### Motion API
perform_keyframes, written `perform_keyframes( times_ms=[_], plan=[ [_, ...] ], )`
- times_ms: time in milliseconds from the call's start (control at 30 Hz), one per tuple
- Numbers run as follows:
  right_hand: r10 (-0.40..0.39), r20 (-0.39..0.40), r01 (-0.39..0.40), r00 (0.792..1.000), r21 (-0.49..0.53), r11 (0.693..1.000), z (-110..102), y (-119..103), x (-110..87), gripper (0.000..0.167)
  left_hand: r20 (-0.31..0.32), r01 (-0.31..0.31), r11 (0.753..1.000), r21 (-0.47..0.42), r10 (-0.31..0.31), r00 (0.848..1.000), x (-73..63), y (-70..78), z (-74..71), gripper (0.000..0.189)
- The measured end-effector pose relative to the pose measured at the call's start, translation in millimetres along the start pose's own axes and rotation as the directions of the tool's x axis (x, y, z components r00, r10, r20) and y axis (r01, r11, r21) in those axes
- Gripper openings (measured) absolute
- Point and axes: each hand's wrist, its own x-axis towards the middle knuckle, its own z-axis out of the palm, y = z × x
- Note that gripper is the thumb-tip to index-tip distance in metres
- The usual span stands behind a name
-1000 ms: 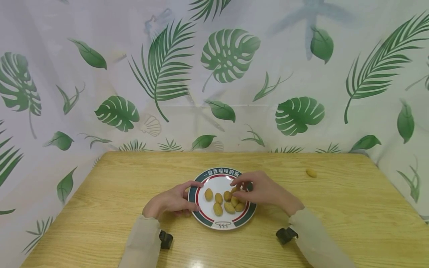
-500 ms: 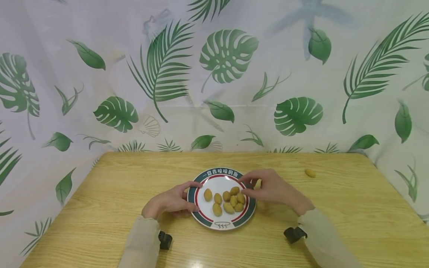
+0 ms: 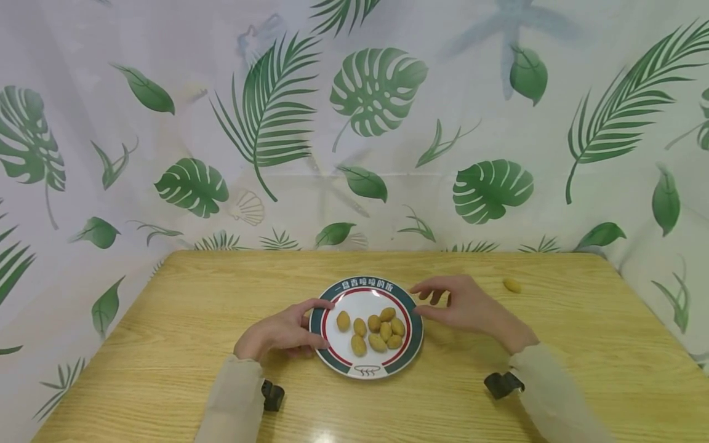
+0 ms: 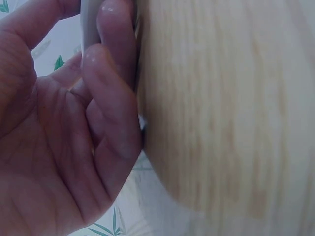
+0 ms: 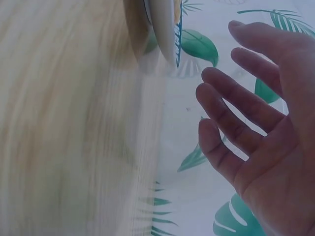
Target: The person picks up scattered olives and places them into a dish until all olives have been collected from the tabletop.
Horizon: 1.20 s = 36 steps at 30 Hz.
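A white plate [image 3: 356, 304] with a dark green rim and a red ring lies on the table, bearing several small yellow-brown oval fruits [image 3: 378, 343], perhaps kumquats. My left hand [image 3: 279, 332] grips its left rim, thumb and index finger on top. In the left wrist view, other curled fingers [image 4: 110, 93] press along the plate's underside edge [image 4: 90, 27]. Just off the plate's right rim, my right hand [image 3: 471, 307] hovers with loosely bent fingers and holds nothing. The right wrist view shows those fingers [image 5: 241, 103] spread apart, beside the tilted-looking plate edge [image 5: 165, 29].
One more yellow oval fruit [image 3: 512, 285] lies alone on the wooden table [image 3: 221, 289], toward the back right. A leaf-printed curtain [image 3: 354, 203] hangs behind the table. Dark cameras [image 3: 503, 385] are strapped at both wrists.
My right hand has drawn back to the right, from over the fruits to beyond the plate's rim, leaving the fruits on the plate. The left hand and plate stay in place.
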Motion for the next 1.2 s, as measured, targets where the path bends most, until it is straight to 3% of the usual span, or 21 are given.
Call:
perform_keyframes(
  times_ms=[467, 1200],
  plan=[
    [-0.006, -0.084, -0.001, 0.996, -0.080, 0.997, -14, 19, -16.9, 0.029, -0.002, 0.019, 1.000, -0.002, -0.019, 1.000, -0.1, 0.6, 1.2, 0.066],
    [0.051, -0.136, -0.066, 0.989, -0.113, 0.991, -32, 42, -45.4, 0.031, -0.001, 0.001, 1.000, -0.012, -0.001, 1.000, -0.7, 0.2, -0.1, 0.068]
  ],
)
